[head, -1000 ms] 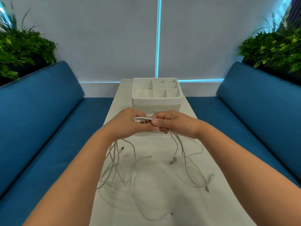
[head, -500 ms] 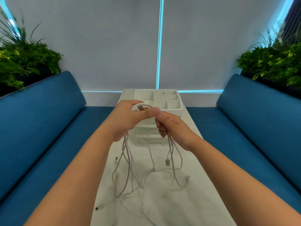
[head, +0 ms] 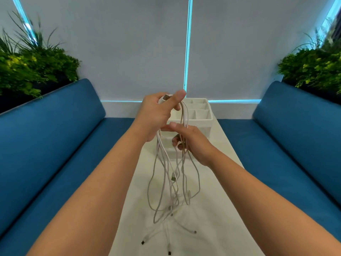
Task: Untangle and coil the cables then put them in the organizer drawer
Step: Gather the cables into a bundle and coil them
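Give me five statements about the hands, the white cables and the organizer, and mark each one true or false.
1. The left hand holds the tangled bundle of thin white cables raised above the long white table. True.
2. The right hand rests flat on the table, away from the cables. False: it is in the air below the left hand, with strands running through its fingers.
3. A coiled cable already lies in a top compartment of the white plastic organizer. False: the compartments that show hold nothing.
4. Several cable ends trail on the table nearest the camera. True.
5. The organizer stands on a blue bench seat. False: it stands on the white table.
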Action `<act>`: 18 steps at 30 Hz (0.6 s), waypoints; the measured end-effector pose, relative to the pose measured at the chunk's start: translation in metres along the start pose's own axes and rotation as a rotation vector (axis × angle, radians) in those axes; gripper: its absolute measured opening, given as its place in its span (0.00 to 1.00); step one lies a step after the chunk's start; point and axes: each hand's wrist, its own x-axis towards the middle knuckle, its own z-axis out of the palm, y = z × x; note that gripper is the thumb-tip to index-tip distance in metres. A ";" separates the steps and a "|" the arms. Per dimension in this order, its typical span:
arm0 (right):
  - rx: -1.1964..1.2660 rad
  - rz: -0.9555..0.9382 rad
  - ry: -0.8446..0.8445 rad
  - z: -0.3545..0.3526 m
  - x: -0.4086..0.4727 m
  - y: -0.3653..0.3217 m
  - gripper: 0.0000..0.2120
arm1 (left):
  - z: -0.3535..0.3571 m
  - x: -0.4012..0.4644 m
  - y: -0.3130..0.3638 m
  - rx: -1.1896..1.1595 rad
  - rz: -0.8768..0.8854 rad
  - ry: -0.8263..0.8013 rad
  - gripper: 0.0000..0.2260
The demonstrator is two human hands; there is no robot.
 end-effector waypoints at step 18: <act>-0.131 0.124 -0.186 0.018 -0.017 0.051 0.14 | -0.022 0.011 0.036 -0.168 0.140 0.141 0.17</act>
